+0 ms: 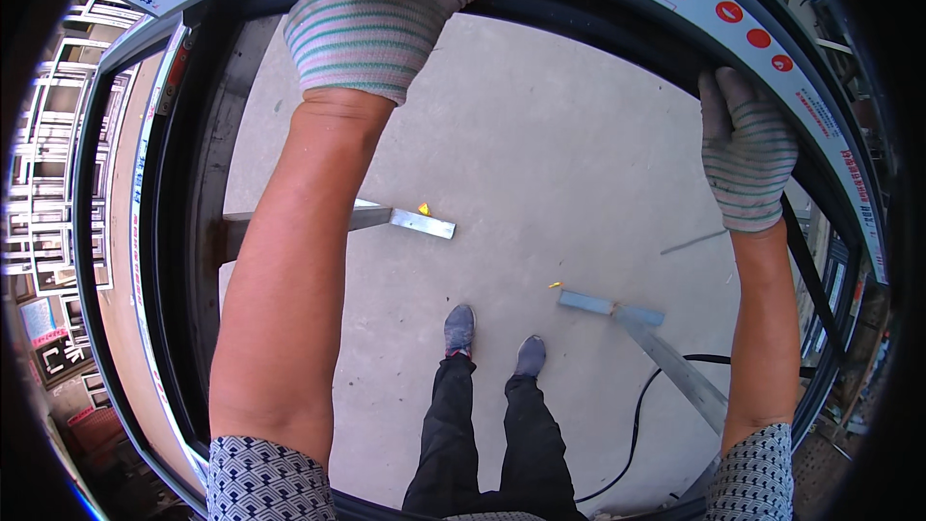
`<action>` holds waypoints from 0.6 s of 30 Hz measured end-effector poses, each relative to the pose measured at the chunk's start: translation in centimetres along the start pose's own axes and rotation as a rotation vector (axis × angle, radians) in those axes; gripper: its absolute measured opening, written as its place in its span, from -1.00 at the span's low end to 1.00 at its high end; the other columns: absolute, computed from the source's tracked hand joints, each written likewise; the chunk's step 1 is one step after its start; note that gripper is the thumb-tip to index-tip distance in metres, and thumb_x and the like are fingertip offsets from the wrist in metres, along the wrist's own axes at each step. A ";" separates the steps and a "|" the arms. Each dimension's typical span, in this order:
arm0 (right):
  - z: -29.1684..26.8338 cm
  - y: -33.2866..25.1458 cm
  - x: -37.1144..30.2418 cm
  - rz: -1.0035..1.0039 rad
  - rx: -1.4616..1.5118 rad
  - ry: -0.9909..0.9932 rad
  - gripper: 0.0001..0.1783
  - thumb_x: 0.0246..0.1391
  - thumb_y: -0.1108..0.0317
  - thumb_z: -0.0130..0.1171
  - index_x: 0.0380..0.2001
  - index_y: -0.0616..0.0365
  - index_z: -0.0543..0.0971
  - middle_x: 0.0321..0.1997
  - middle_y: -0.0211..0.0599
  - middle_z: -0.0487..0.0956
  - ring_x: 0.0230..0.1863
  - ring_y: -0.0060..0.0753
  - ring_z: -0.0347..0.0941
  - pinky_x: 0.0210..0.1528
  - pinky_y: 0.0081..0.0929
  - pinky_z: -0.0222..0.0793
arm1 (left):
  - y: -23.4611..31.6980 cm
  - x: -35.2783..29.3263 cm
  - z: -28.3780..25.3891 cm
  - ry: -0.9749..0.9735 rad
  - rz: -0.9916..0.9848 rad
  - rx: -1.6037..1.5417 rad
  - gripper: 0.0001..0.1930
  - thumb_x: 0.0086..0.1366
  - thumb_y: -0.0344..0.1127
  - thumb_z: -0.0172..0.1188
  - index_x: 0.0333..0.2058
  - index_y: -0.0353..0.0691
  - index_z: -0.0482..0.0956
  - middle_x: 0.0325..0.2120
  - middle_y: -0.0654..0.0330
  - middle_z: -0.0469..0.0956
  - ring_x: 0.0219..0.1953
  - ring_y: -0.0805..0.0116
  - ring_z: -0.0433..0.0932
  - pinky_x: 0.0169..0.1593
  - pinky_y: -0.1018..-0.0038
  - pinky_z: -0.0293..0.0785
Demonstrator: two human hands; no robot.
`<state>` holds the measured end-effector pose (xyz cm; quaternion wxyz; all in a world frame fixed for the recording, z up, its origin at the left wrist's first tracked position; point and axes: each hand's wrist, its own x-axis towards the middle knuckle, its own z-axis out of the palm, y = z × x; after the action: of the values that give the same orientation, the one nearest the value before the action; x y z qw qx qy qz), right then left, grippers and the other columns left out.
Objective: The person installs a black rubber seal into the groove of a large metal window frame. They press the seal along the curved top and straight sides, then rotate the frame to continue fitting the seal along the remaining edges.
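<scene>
Pale grey floor [540, 154] fills the middle of the picture, with stacked light frames [58, 164] along its left edge. At upper left, the gloved left hand [371, 29] touches the dark window frame [569, 14]; its thumb points right along the bar, the other fingers largely hidden, so whether they close around it I cannot tell. That bar's long axis runs across the top, bending downward at right. At upper right, the gloved right hand [750, 150] meets it too, two digits upward against its inner edge, their grip unclear; neither hand is nearer.
</scene>
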<state>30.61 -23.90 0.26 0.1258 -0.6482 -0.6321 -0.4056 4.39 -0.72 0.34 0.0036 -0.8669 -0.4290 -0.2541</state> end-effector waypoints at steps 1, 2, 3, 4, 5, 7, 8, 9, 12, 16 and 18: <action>0.0 -0.1 0.1 0.001 0.015 0.013 -0.64 -0.05 0.38 0.56 -0.13 0.12 0.73 -0.35 -0.27 0.74 -0.38 -0.34 0.69 -0.18 -0.51 0.64 | -0.4 0.1 -0.2 0.010 0.024 0.005 -0.28 0.10 0.46 0.33 -0.24 -0.21 0.74 -0.46 0.14 0.73 -0.47 0.15 0.70 -0.30 0.43 0.63; 0.0 -0.1 0.3 0.002 0.031 0.026 -0.63 -0.05 0.38 0.56 -0.13 0.12 0.73 -0.35 -0.27 0.74 -0.38 -0.34 0.69 -0.18 -0.51 0.64 | -1.1 0.2 0.3 0.093 0.071 -0.038 -0.27 0.10 0.46 0.34 -0.24 -0.21 0.74 -0.42 0.13 0.74 -0.43 0.16 0.71 -0.26 0.43 0.64; 0.0 -0.1 0.2 -0.008 0.020 0.026 -0.64 -0.05 0.38 0.55 -0.13 0.12 0.73 -0.35 -0.27 0.74 -0.38 -0.34 0.69 -0.18 -0.51 0.64 | -1.0 0.1 0.3 0.081 0.048 -0.041 -0.27 0.10 0.46 0.34 -0.23 -0.21 0.74 -0.41 0.13 0.74 -0.42 0.16 0.72 -0.25 0.42 0.64; 0.1 0.1 0.1 -0.017 0.010 0.026 -0.64 -0.05 0.37 0.55 -0.13 0.12 0.73 -0.34 -0.27 0.74 -0.38 -0.34 0.69 -0.18 -0.51 0.64 | -0.7 0.0 0.0 0.068 0.026 -0.044 -0.27 0.10 0.46 0.34 -0.23 -0.21 0.74 -0.40 0.13 0.75 -0.41 0.16 0.72 -0.24 0.42 0.64; 0.1 0.2 0.0 -0.026 -0.001 0.026 -0.64 -0.05 0.37 0.55 -0.13 0.12 0.73 -0.34 -0.26 0.74 -0.38 -0.34 0.69 -0.18 -0.51 0.64 | -0.5 -0.1 0.0 0.055 0.004 -0.048 -0.27 0.10 0.46 0.34 -0.22 -0.21 0.74 -0.39 0.12 0.75 -0.40 0.16 0.72 -0.23 0.41 0.64; 0.2 0.3 0.0 -0.037 0.002 0.041 -0.64 -0.04 0.37 0.55 -0.13 0.12 0.73 -0.34 -0.27 0.74 -0.38 -0.34 0.69 -0.18 -0.51 0.64 | -0.7 0.0 0.3 0.061 0.001 -0.038 -0.27 0.09 0.46 0.34 -0.24 -0.22 0.74 -0.42 0.13 0.74 -0.41 0.18 0.72 -0.24 0.42 0.64; 0.3 0.3 0.0 -0.044 0.004 0.050 -0.65 -0.04 0.36 0.55 -0.13 0.12 0.74 -0.34 -0.27 0.74 -0.38 -0.34 0.69 -0.18 -0.51 0.64 | -0.8 0.0 0.5 0.065 -0.002 -0.032 -0.26 0.08 0.46 0.35 -0.24 -0.22 0.74 -0.43 0.14 0.74 -0.41 0.19 0.72 -0.24 0.43 0.64; 0.2 0.2 0.0 -0.039 0.018 0.046 -0.65 -0.04 0.36 0.55 -0.14 0.12 0.74 -0.34 -0.27 0.74 -0.39 -0.34 0.69 -0.19 -0.52 0.64 | -0.5 0.1 0.0 0.015 -0.052 0.014 -0.27 0.07 0.47 0.35 -0.26 -0.22 0.74 -0.45 0.15 0.74 -0.41 0.19 0.72 -0.25 0.44 0.63; 0.1 0.3 0.0 -0.008 0.048 0.019 -0.65 -0.02 0.37 0.53 -0.12 0.12 0.73 -0.29 -0.25 0.75 -0.35 -0.31 0.70 -0.16 -0.50 0.64 | -0.9 -0.1 -0.8 0.027 -0.103 -0.028 -0.27 0.04 0.49 0.36 -0.36 -0.21 0.74 -0.53 0.19 0.71 -0.43 0.23 0.72 -0.27 0.47 0.61; 0.4 0.1 -0.4 0.022 0.062 0.007 -0.65 0.02 0.38 0.51 -0.09 0.14 0.71 -0.24 -0.20 0.74 -0.29 -0.26 0.70 -0.11 -0.45 0.63 | -3.7 -1.1 -0.8 0.183 -0.262 -0.139 -0.43 0.05 0.29 0.50 -0.36 -0.18 0.74 -0.54 0.24 0.71 -0.49 0.29 0.66 -0.24 0.44 0.60; 0.4 0.2 -0.4 0.023 0.060 0.008 -0.65 0.02 0.39 0.51 -0.09 0.14 0.71 -0.27 -0.20 0.74 -0.32 -0.27 0.69 -0.15 -0.46 0.63 | -2.8 -1.7 -0.9 0.177 -0.145 -0.189 -0.42 0.06 0.30 0.49 -0.36 -0.19 0.73 -0.53 0.22 0.71 -0.48 0.27 0.67 -0.25 0.44 0.60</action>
<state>31.04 -23.96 -0.19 0.1523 -0.6497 -0.6361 -0.3873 1.11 -0.39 -0.23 -0.0587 -0.8042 -0.4627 -0.3683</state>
